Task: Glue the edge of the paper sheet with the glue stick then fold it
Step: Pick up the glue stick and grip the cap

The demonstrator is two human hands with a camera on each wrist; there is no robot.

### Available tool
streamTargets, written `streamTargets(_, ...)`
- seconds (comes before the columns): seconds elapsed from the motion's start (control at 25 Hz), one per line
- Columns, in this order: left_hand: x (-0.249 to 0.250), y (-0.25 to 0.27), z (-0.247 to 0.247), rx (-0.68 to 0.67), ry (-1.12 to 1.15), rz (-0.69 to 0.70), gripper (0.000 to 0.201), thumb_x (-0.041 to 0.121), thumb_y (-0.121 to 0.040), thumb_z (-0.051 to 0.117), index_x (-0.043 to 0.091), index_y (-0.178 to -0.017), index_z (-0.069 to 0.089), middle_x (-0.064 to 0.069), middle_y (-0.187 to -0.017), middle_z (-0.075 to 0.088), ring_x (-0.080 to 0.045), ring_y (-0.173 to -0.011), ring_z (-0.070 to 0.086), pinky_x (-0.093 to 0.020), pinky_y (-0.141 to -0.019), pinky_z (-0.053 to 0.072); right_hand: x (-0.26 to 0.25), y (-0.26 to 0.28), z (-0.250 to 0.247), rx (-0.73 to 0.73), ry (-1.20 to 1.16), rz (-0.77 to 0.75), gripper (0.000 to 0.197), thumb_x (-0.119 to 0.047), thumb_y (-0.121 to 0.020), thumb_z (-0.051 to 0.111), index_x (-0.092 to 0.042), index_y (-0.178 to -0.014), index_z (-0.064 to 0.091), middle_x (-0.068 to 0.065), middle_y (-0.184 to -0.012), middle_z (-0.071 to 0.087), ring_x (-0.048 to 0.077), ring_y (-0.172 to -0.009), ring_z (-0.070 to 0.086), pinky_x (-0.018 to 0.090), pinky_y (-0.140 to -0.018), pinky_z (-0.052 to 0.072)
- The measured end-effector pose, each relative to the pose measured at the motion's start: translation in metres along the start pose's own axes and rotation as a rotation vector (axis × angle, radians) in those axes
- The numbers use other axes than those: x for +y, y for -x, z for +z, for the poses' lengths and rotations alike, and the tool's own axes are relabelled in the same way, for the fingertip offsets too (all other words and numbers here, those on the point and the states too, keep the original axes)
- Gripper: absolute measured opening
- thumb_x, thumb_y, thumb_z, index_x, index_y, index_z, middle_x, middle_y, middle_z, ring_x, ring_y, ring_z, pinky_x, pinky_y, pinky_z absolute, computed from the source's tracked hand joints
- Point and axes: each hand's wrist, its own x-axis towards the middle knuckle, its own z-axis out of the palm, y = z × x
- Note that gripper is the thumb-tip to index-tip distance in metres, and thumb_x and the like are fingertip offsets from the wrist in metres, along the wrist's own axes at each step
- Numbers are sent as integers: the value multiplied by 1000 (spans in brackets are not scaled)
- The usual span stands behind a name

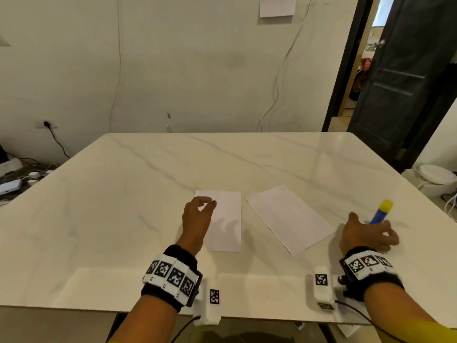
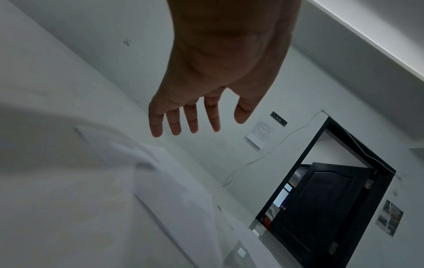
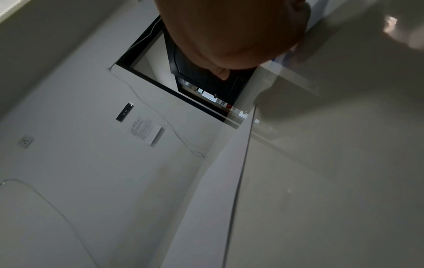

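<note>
white marble table [image 1: 148, 169] bearing two paper sheets [image 1: 228, 219] [image 1: 289, 219].

I can't read any writing: the notice [image 1: 277, 5] on the wall has print too small and blurred.

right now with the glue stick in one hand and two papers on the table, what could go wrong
The left hand hovers over the near paper sheet rather than pinning it, so gluing could drag it on the glossy table. The second sheet lies close beside the right hand holding the glue stick and might get smeared.
</note>
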Motion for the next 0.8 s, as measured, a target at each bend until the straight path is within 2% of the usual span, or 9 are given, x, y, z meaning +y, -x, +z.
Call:
streamTargets(0.12,14,-28,8,-60,110,-24,13,16,-90,52,15,-99,61,1,-103,60,-19,-103,53,-27,-82,40,-2,-19,14,47,77,22,62,-34,-82,58,-1,-129,36,21,-143,25,44,-121,34,52,-107,27)
streamTargets(0.2,22,-47,16,-132,157,-31,15,19,-91,50,16,-102,60,-2,-106,62,-21,-99,55,-29,-78,41,2,-34,19,65,100,57,60,-33,-83,56,-1,-130,35,24,-141,27,45,-122,34,53,-106,29)
streamTargets(0.32,28,-68,26,-233,223,5,18,21,-91,48,18,-103,61,-3,-107,65,-22,-97,60,-33,-84,44,5,-50,23,29,92,108,62,-42,-81,50,-10,-132,33,22,-140,31,47,-120,38,55,-101,35)
streamTargets(0.44,26,-86,35,-339,267,30,20,21,-93,45,17,-105,61,-2,-103,67,-22,-95,61,-33,-84,45,9,-55,29,-27,192,93,59,-56,-80,38,-18,-125,43,25,-132,42,49,-115,43,57,-98,38)
streamTargets(0.52,22,-90,40,-417,330,34,22,22,-93,44,17,-107,60,-3,-106,67,-22,-95,62,-34,-83,46,-4,-40,35,-15,23,25,46,-49,-86,41,-16,-116,53,21,-119,53,41,-108,50,49,-94,40)
streamTargets(0.56,20,-91,41,-449,363,37,22,23,-93,45,17,-108,60,-4,-108,66,-23,-95,62,-34,-83,47,-14,-25,40,-85,-201,-16,32,-39,-88,45,-16,-107,58,14,-105,61,31,-97,57,44,-88,41)
streamTargets(0.64,15,-92,45,-517,373,69,23,26,-90,50,19,-111,59,-4,-112,66,-22,-95,64,-32,-81,49,-43,17,51,-476,-483,-113,11,-20,-90,50,-18,-96,59,-1,-79,66,10,-72,63,32,-77,44)
streamTargets(0.72,10,-91,46,-600,379,84,36,30,-83,53,20,-117,57,-3,-115,65,-20,-94,64,-30,-77,51,-63,53,62,-922,-445,-258,12,-16,-88,53,-17,-95,63,-5,-69,67,9,-64,62,23,-66,47)
streamTargets(0.8,4,-92,42,-668,408,100,44,28,-81,52,21,-124,53,-1,-117,62,-17,-92,62,-27,-72,52,-74,74,74,-1215,-298,-346,14,-16,-85,57,-16,-93,68,-6,-63,63,10,-60,57,22,-63,46)
